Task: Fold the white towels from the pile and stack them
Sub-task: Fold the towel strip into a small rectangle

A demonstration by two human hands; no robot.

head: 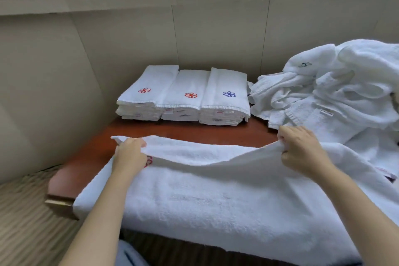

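Observation:
A large white towel lies spread across the near part of the reddish wooden table. Its far edge is lifted off the lower layer. My left hand grips that edge at the left corner, beside a red flower logo. My right hand grips the same edge further right. Three stacks of folded white towels stand side by side at the back of the table, two topped with red logos and one with a blue logo. A loose pile of unfolded white towels rises at the right.
A beige panelled wall runs close behind the stacks and along the left side. The table's left edge drops to a striped carpet. The near edge of the spread towel hangs over the table's front.

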